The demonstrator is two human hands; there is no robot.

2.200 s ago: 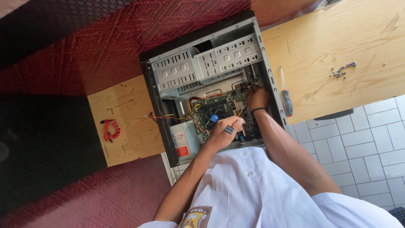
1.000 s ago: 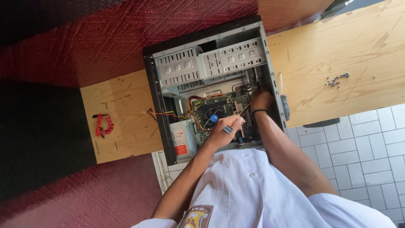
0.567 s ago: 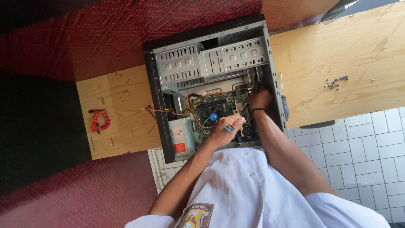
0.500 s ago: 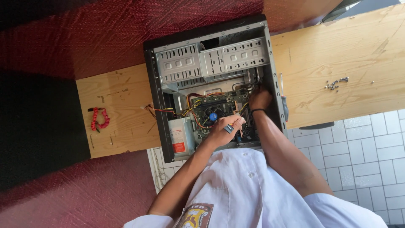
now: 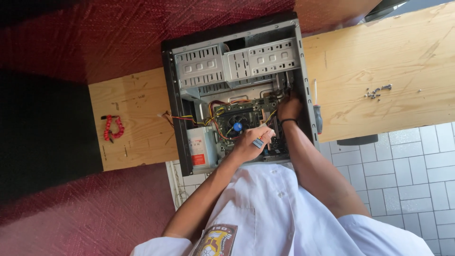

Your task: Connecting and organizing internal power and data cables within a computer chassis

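Both hands deep in the open case (image 5: 237, 90), working at the board.

Left hand (image 5: 247, 143) pinches a small blue-and-white part (image 5: 258, 141) just over the motherboard (image 5: 239, 124), beside the fan (image 5: 237, 126). Right hand (image 5: 289, 108) is curled down among the wires (image 5: 272, 116) at the board's right edge; whether it grips anything, I cannot tell. Looks like a connector-fitting step, and the next move needs that part lined up squarely with its socket. Screwdriver (image 5: 316, 114) lies just outside the case, screws (image 5: 377, 92) well apart on the table (image 5: 379, 57).
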